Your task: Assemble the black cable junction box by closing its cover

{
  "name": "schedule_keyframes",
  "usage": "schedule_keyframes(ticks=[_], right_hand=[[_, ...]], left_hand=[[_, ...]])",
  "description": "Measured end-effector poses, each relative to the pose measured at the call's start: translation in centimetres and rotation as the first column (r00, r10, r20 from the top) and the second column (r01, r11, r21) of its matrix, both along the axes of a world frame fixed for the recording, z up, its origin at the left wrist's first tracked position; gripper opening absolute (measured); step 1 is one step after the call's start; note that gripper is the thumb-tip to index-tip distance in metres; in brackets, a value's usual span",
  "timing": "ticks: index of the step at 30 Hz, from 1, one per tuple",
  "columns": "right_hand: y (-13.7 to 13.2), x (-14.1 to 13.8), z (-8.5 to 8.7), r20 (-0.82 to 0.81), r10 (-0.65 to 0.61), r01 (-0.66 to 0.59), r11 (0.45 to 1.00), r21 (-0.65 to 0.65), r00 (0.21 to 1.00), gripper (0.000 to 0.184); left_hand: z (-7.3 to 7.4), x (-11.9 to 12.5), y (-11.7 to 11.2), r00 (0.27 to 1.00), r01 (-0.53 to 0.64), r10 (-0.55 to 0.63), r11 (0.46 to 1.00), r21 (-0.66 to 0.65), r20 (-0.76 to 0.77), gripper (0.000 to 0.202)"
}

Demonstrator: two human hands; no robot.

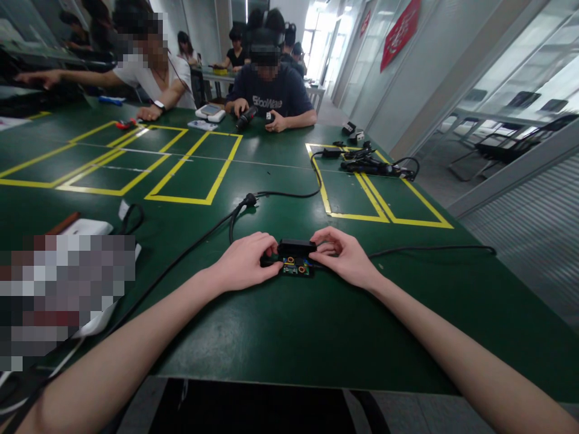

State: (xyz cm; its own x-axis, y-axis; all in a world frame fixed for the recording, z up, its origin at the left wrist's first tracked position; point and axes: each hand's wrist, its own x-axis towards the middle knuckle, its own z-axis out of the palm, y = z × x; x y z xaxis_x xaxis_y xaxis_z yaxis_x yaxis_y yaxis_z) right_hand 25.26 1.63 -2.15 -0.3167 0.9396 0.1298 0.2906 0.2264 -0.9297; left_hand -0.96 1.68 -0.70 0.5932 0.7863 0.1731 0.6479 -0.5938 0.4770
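A black power adapter lies opened on the green table in front of me. Its circuit board (296, 266), with copper-coloured coils, faces up, and its black cover (296, 246) stands along the board's far side. My left hand (251, 260) pinches the left end, with the thumb at the board's edge and the fingers by the cover. On the other end, my right hand (346, 256) has its thumb and fingers closed on the cover. A black cable (434, 248) runs out to the right from beneath my right hand.
A plug (249, 199) with a black cord lies beyond my left hand. Yellow tape outlines (181, 199) mark the table. More adapters and cables (368, 163) lie at the far right. Across the table a person (275, 90) holds a power drill (246, 117). Another person (154, 72) reaches left.
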Motion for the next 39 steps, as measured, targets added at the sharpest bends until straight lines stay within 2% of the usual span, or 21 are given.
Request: schedule_keyframes(ticks=[6,13,15,19,22,25,28,30,34,36,39], right_hand=[[-0.4,0.5,1.0,0.07,0.135,-0.145,0.976,0.163,0.988,0.015],[-0.5,0.4,1.1,0.143,0.152,-0.19,0.932,0.309,0.978,0.01],[-0.5,0.4,1.1,0.168,0.169,-0.218,0.915,0.339,0.971,0.008],[-0.5,0.5,1.2,0.224,0.22,-0.296,0.865,0.406,0.949,0.006],[-0.6,0.6,1.3,0.274,0.238,-0.339,0.841,0.422,0.932,0.009],[-0.6,0.6,1.2,0.4,0.208,-0.385,0.812,0.438,0.893,0.022],[-0.5,0.5,1.1,0.602,0.106,-0.456,0.758,0.466,0.792,0.038],[-0.5,0.4,0.9,0.681,0.033,-0.493,0.716,0.494,0.731,0.038],[-0.5,-0.2,0.7,0.719,-0.011,-0.55,0.635,0.542,0.695,0.035],[-0.6,-0.6,0.6,0.724,-0.008,-0.565,0.619,0.545,0.69,0.031],[-0.7,-0.9,0.6,0.726,-0.007,-0.564,0.626,0.54,0.688,0.029]], left_hand=[[0.3,0.0,-0.2,1.0,0.018,-0.018,1.0,-0.025,-0.004,0.011],[0.5,-0.6,-0.1,0.997,0.077,-0.078,0.996,-0.055,-0.013,0.008],[0.6,-0.7,-0.3,0.995,0.094,-0.095,0.994,-0.051,-0.012,0.015],[0.4,-0.3,-0.6,0.988,0.156,-0.156,0.988,-0.016,-0.018,0.045],[-0.1,0.1,-0.6,0.984,0.178,-0.178,0.984,0.011,0.005,0.045],[-0.3,0.2,-0.3,0.985,0.174,-0.174,0.984,0.02,0.001,0.035],[-0.1,0.1,-0.2,0.985,0.171,-0.17,0.985,0.034,-0.03,0.033],[0.1,0.1,-0.3,0.985,0.165,-0.162,0.985,0.049,-0.055,0.032],[0.2,0.6,-0.6,0.979,0.153,-0.14,0.984,0.085,-0.145,0.042],[0.2,0.8,-0.7,0.97,0.155,-0.133,0.983,0.095,-0.205,0.036],[0.2,0.8,-0.6,0.955,0.181,-0.15,0.978,0.104,-0.257,0.02]])
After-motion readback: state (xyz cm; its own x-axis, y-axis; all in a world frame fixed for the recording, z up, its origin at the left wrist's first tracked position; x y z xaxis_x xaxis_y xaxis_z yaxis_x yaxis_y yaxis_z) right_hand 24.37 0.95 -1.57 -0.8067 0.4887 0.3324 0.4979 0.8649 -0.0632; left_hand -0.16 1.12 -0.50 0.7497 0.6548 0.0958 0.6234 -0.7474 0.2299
